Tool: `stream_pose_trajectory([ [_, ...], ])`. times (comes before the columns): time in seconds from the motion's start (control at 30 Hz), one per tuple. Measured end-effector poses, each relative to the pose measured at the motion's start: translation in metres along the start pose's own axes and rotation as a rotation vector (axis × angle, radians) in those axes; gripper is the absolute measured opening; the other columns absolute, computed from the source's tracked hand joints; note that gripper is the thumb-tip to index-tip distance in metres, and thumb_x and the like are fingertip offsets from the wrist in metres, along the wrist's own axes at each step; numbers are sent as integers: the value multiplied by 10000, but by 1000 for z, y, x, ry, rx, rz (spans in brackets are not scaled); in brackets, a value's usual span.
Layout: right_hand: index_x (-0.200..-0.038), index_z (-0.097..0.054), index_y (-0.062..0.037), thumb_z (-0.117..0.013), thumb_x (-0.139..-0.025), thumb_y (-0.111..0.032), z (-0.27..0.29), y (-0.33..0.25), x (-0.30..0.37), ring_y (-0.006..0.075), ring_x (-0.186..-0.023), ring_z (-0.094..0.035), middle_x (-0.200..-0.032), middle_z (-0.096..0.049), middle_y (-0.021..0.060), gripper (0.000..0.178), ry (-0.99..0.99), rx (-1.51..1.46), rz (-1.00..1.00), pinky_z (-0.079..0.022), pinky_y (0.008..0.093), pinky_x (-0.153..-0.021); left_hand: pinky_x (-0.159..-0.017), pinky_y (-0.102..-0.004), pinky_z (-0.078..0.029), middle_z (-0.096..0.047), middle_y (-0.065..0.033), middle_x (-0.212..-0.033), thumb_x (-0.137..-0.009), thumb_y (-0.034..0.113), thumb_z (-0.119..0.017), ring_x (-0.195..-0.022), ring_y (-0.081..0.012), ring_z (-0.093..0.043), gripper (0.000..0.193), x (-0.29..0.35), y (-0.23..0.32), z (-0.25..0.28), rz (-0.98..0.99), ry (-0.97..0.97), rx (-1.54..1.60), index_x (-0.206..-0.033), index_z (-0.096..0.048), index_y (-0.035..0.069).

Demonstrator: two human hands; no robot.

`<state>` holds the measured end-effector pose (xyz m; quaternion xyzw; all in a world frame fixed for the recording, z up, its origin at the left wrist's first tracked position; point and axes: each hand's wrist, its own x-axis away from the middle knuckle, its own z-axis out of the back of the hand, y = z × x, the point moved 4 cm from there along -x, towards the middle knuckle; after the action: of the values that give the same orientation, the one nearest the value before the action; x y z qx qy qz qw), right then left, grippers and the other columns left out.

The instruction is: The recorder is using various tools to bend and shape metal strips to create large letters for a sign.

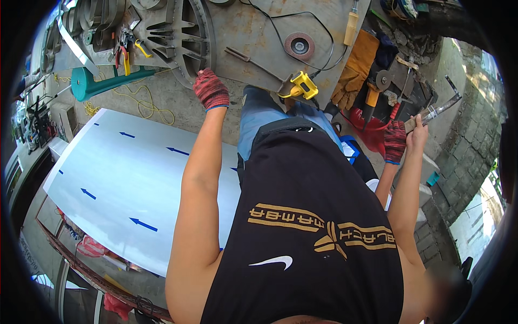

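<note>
My left hand (210, 90), in a red and black knit glove, has its fingers curled at the rim of a curved metal frame (200, 32) with several fins. The frame lies on a steel worktable (259, 40). Out to the right, my bare right hand (417, 135) grips a long grey metal tool (440, 109) with a dark bent end. Right beside that hand is another gloved hand (395, 141), apparently a co-worker's. Its forearm runs down behind my right arm, and whether it touches the tool I cannot tell.
The table bears a flap disc (299, 46), a yellow power tool (304, 86) with a cord, a forked metal bar (256, 66) and pliers (124, 51). An orange work glove (359, 65) and an angle grinder (372, 96) lie rightward. A white sheet with blue arrows (135, 173) spreads left.
</note>
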<state>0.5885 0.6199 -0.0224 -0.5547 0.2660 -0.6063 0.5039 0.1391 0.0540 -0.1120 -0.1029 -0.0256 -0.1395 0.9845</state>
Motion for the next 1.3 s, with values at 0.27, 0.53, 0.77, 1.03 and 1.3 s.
stream_pose_trajectory([
  [0.27, -1096, -575, -33, -665, -934, -117, 15, 1, -39, 179, -798, -630, -926, -635, 43, 203, 48, 135, -36, -521, 339, -702, -898, -447, -478, -631, -152, -1214, -885, 172, -520, -1106, -309, -613, 282, 1, -4, -4, 2, 43, -21, -1147, -591, 94],
  [0.53, -1219, -567, 22, -700, -865, -214, 62, -21, -61, 270, -880, -640, -1047, -655, 169, 445, 307, 897, 3, -513, 395, -841, -925, -448, -466, -620, -161, -1254, -888, 172, -511, -1145, -312, -601, 303, -1, 1, -5, -1, 21, 37, -1169, -589, 92],
  [0.77, -1157, -621, 7, -634, -850, -140, -68, -66, 36, 297, -1028, -605, -1100, -616, 163, 340, 136, 1068, 584, -459, 390, -943, -905, -442, -471, -625, -154, -1237, -886, 172, -521, -1108, -297, -613, 297, 2, -4, -5, -2, 37, -11, -1163, -581, 83],
  [1.03, -1107, -629, -18, -594, -891, -63, -158, -58, 90, 305, -985, -623, -1065, -609, 163, 224, -256, 967, 680, -488, 384, -881, -876, -433, -473, -637, -147, -1205, -890, 159, -513, -1054, -285, -626, 277, 3, 0, 2, -9, 77, -12, -1148, -578, 81],
  [1.3, -1059, -637, -7, -596, -897, -51, -178, -40, 102, 278, -944, -618, -1010, -604, 148, 173, -403, 940, 666, -490, 372, -861, -802, -432, -487, -646, -127, -1095, -895, 145, -509, -972, -284, -647, 194, 2, -2, 4, -13, 162, -17, -1070, -581, 103],
])
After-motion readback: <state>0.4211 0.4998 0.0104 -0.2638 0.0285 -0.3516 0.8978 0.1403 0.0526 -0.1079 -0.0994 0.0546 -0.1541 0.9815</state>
